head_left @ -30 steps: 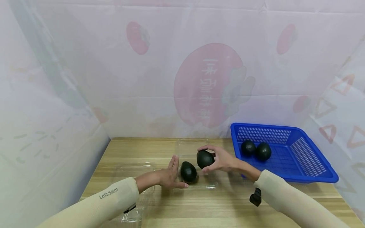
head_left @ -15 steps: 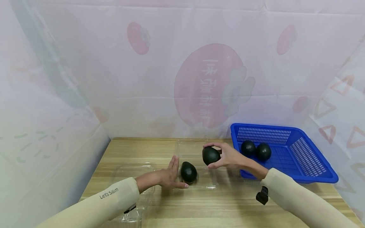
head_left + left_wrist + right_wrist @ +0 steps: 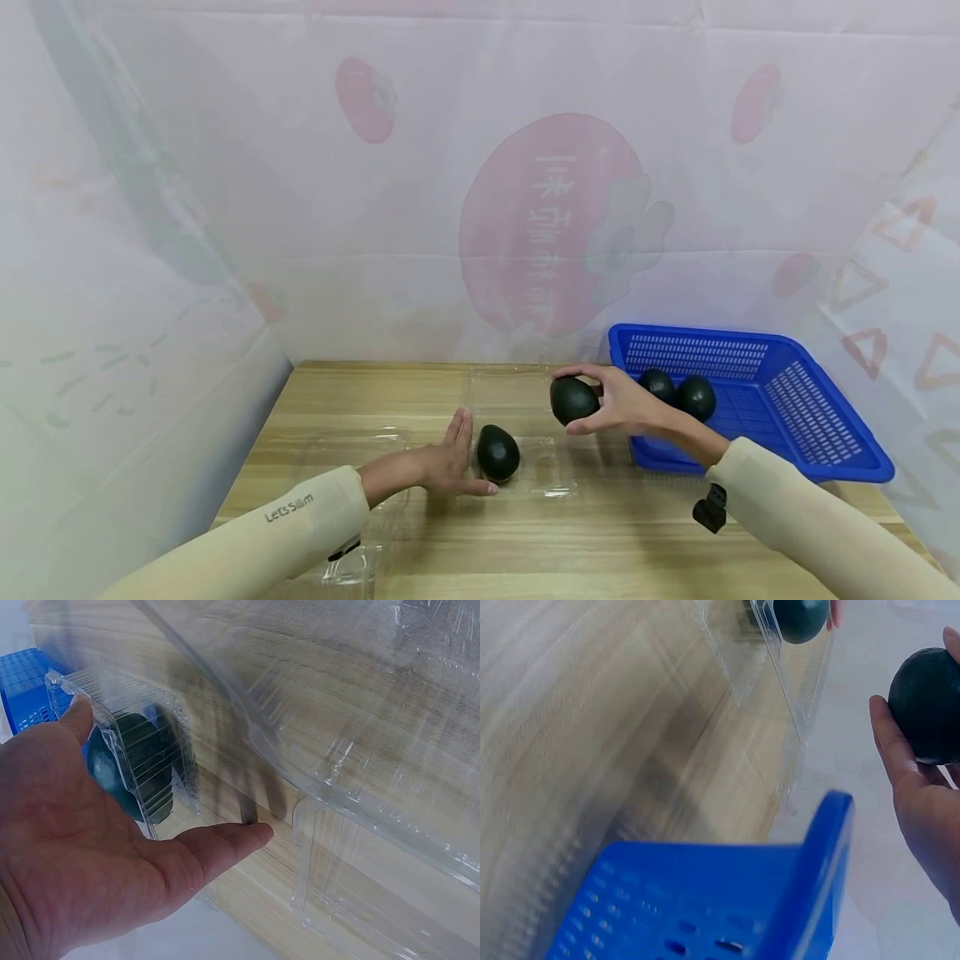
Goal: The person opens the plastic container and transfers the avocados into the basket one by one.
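Observation:
My right hand grips a dark green avocado between thumb and fingers, raised to the right of a clear plastic box. Another avocado sits in the left part of that box. My left hand lies along the box's left side with straight fingers and the thumb stretched out; in the left wrist view its fingers meet the box's wall. The right wrist view shows the held avocado partly cut off by the frame's edge.
At the right stands a blue perforated basket with two avocados in its left part. More clear plastic packaging lies at the left of the wooden table. A printed cloth hangs behind.
My right hand has moved right and slightly away from me with its avocado, from above the box toward the basket. The left hand and the boxed avocado have stayed put.

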The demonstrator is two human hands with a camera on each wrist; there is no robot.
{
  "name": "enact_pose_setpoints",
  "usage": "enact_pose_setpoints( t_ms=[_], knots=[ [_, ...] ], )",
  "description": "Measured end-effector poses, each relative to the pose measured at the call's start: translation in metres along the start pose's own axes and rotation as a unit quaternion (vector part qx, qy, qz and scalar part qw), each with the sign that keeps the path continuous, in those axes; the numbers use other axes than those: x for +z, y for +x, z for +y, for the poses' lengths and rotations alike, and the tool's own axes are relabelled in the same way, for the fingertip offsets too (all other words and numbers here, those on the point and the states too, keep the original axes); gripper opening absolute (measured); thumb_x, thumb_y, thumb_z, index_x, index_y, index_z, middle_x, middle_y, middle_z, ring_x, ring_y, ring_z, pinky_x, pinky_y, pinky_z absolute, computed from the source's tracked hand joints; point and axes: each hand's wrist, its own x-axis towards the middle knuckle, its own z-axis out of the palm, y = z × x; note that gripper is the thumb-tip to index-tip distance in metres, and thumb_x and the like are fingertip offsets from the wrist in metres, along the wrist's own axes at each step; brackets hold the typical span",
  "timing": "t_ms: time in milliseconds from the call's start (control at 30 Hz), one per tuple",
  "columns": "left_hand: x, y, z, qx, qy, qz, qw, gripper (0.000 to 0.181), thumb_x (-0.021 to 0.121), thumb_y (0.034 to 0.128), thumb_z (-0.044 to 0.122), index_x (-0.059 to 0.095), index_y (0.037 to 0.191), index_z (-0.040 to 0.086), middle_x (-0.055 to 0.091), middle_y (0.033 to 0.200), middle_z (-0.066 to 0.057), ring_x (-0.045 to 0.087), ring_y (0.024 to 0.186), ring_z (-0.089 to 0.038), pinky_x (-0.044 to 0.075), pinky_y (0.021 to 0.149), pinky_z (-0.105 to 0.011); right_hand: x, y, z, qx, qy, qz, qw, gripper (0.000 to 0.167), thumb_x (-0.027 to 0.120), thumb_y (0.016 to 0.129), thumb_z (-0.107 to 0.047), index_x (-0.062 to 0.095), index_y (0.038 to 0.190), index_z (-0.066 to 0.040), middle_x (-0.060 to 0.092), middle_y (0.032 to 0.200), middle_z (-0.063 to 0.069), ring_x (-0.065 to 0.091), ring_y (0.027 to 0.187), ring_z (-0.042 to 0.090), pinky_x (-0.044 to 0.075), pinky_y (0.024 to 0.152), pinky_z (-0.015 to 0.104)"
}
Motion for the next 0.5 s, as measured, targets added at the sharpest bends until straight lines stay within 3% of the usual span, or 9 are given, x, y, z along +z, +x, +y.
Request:
enact_pose_setpoints(
  t_ms=[333, 500],
  knots=[
    [0.0, 0.0, 0.0, 0.001, 0.007, -0.001, 1.0, 0.117, 0.069, 0.1, 0.055, -0.005, 0.165, -0.009, -0.015, 0.172, -0.03, 0.068, 0.116, -0.043, 0.059, 0.091, -0.043, -0.021, -0.009, 0.001, 0.02, -0.038, 0.01, 0.999, 0.072, 0.092, 0.082, -0.025, 0.061, 0.147, -0.013, 0.061, 0.143, 0.021, 0.07, 0.099, 0.023, 0.062, 0.074, 0.034],
    [0.0, 0.0, 0.0, -0.001, 0.011, -0.002, 0.9999, 0.116, 0.068, 0.1007, 0.055, -0.005, 0.166, -0.008, -0.015, 0.173, -0.03, 0.07, 0.109, -0.04, 0.06, 0.088, -0.042, -0.033, -0.015, 0.003, 0.013, -0.057, 0.016, 0.9982, 0.072, 0.092, 0.082, -0.024, 0.061, 0.146, -0.012, 0.063, 0.137, 0.019, 0.069, 0.096, 0.022, 0.061, 0.073, 0.033]
  ],
)
